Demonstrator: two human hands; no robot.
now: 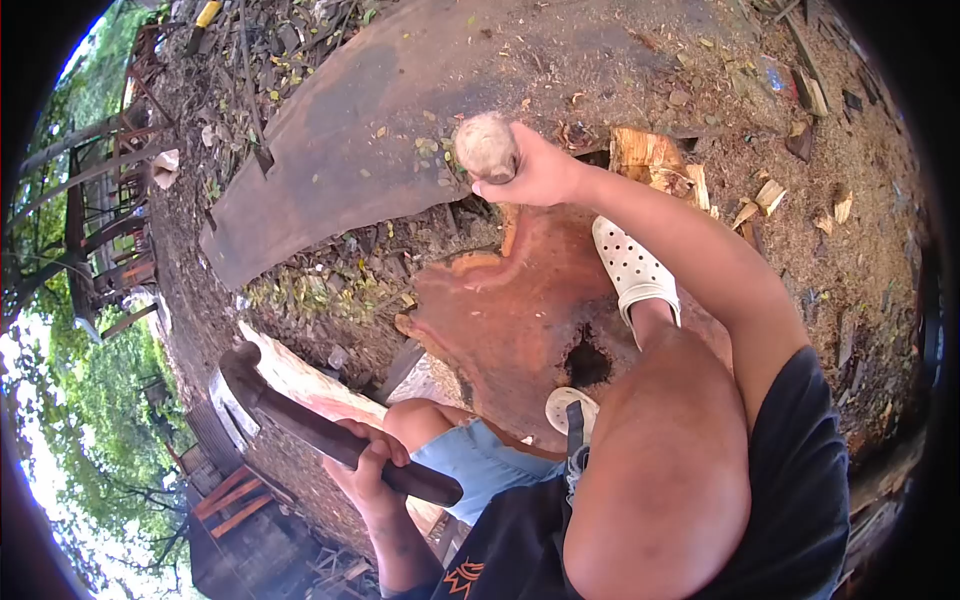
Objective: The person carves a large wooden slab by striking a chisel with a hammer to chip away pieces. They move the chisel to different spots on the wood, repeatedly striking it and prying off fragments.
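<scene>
**Q:** Hands first: what did each one hold?

**A:** The right hand [535,170] was stretched out past the stump [520,320], fingers wrapped tight around a rounded grey-brown lump [486,147], maybe wood or stone; I could not tell which. The left hand [368,462] was closed around the dark handle of a tool [320,425], on the near left side of the stump. The handle ran up and left to a heavier curved head.

**Q:** Where was the lump relative to the stump?

**A:** Held in the air just beyond the stump's far edge, in front of a long, dark, curved slab [400,110] lying on the ground.

**Q:** What else was around the stump?

**A:** A foot in a white perforated clog [630,268] rested on the reddish, flat-cut top, beside a dark hole in the wood. Pale split wood pieces [660,165] lay just beyond the stump, to the right, among chips and dry leaves.
</scene>
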